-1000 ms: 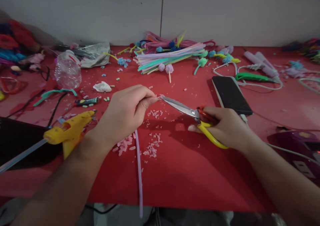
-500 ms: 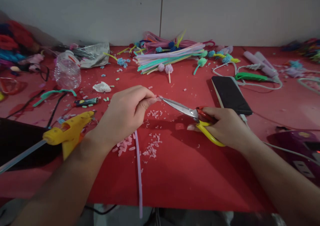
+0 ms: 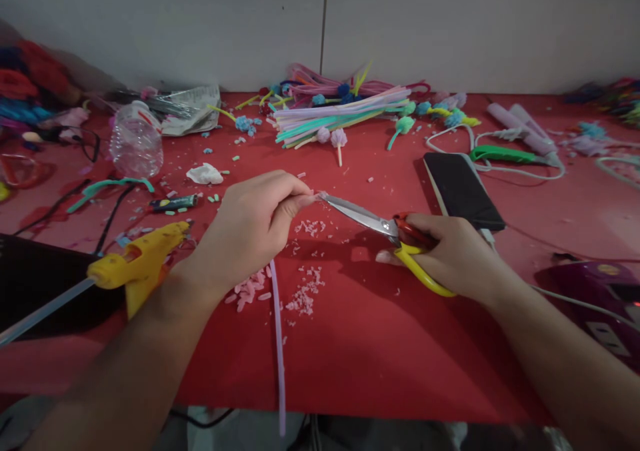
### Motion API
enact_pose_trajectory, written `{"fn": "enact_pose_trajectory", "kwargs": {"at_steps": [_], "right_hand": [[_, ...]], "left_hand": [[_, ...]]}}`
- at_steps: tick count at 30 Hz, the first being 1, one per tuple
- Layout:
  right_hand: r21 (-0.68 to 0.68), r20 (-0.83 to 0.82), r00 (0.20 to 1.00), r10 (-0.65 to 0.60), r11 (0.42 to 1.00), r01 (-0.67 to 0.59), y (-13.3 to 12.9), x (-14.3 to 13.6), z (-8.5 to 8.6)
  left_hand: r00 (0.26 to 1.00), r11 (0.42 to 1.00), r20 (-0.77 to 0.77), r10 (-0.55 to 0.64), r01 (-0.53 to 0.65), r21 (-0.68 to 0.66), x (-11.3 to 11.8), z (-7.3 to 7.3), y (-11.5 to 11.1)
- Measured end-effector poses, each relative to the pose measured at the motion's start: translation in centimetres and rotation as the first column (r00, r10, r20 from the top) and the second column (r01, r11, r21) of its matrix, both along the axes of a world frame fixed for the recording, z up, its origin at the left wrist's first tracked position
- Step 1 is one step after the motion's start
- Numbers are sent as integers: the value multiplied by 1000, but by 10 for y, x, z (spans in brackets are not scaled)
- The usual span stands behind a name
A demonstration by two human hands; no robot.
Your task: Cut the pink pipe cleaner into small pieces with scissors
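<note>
My left hand is closed in a pinch, thumb against forefinger, on a small pink piece that barely shows past the fingertips. Red-and-yellow handled scissors are gripped in my right hand, blades pointing left. Their tips meet the pink piece, the blades close together. Below my left hand runs a thin lilac stem, its lower end past the table's front edge; its upper end is hidden behind the hand. Pink clippings and a heap of larger pink bits lie on the red table beneath.
A yellow glue gun lies by my left forearm, with a plastic bottle behind it. Coloured stems are bundled at the back near the wall. A phone with a cable and a purple socket box are on the right.
Very little differs. The yellow scissor handle has shifted slightly down and right; my left hand keeps its pinch in the same place.
</note>
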State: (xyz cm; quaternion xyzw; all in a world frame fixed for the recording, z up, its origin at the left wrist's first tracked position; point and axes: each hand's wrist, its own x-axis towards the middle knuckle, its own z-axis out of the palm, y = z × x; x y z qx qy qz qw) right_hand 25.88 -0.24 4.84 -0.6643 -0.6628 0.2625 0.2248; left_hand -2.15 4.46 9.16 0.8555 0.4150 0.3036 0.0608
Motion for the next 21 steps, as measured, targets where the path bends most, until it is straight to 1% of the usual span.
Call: {"fn": "enact_pose_trajectory", "kwargs": {"at_steps": [4, 11, 17, 21], "right_hand": [[1, 15, 1000, -9, 1000, 9, 1, 0, -2], [4, 14, 1000, -28, 1000, 28, 2, -2, 2], [-5, -20, 1000, 18, 1000, -18, 0, 1, 0], [-1, -26, 1000, 16, 1000, -16, 0, 1, -1]], "left_hand": [[1000, 1000, 3, -1, 1, -14, 0, -1, 0], [1000, 1000, -2, -18, 18, -10, 0, 1, 0], [1000, 999, 2, -30, 30, -14, 0, 2, -1], [999, 999, 17, -38, 38, -34, 0, 2, -1]]}}
